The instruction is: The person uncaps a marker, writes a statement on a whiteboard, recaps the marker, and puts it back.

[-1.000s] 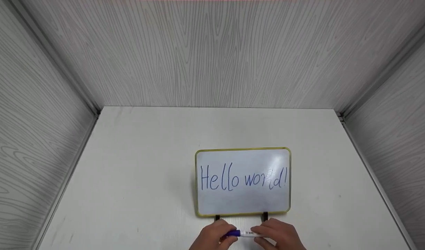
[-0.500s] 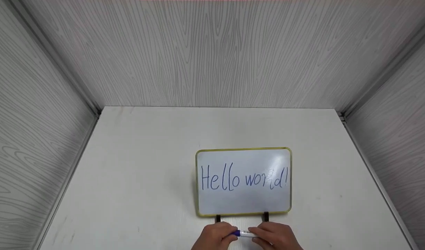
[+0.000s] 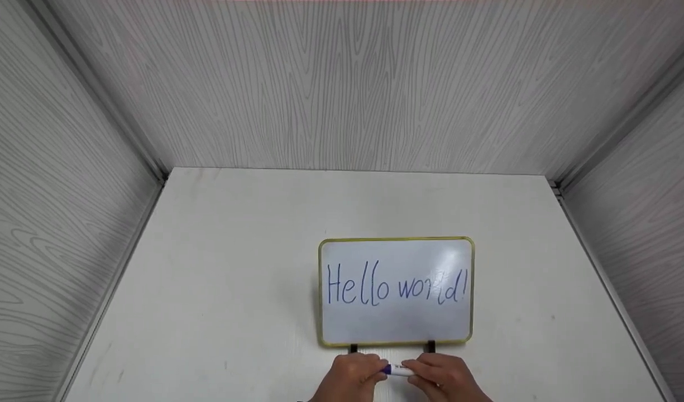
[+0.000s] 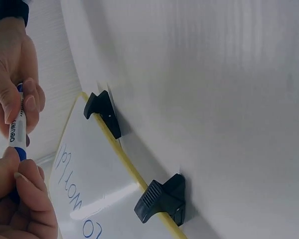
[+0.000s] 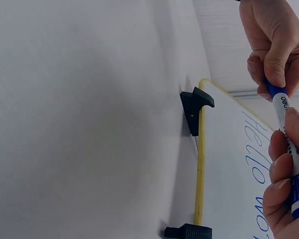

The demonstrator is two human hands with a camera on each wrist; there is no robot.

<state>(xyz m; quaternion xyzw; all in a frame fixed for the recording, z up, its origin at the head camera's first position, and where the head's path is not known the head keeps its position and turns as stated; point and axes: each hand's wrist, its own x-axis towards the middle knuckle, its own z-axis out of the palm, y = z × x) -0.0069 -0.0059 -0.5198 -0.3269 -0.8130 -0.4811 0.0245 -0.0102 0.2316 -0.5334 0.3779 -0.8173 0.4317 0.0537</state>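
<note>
Between my two hands is a white marker (image 5: pixel 283 110) with a blue cap, held level in the head view. My left hand (image 3: pixel 353 375) pinches the blue cap (image 4: pixel 20 152) between thumb and fingers, covering most of it. My right hand (image 3: pixel 445 376) grips the white barrel, its fingers curled round it in the right wrist view. The cap sits against the barrel. Just beyond the hands stands a yellow-framed whiteboard (image 3: pixel 396 324) with "Hello world!" written on it in blue.
Two black clip feet, one on the left (image 3: pixel 353 349) and one on the right (image 3: pixel 430 347), support the whiteboard's lower edge. It stands on a white table (image 3: pixel 224 268). Wood-grained panels enclose the table at the back (image 3: pixel 342 84), left and right.
Both hands keep hold of the marker, with slightly less of its blue cap showing than a second ago. The whole head view has shifted a little.
</note>
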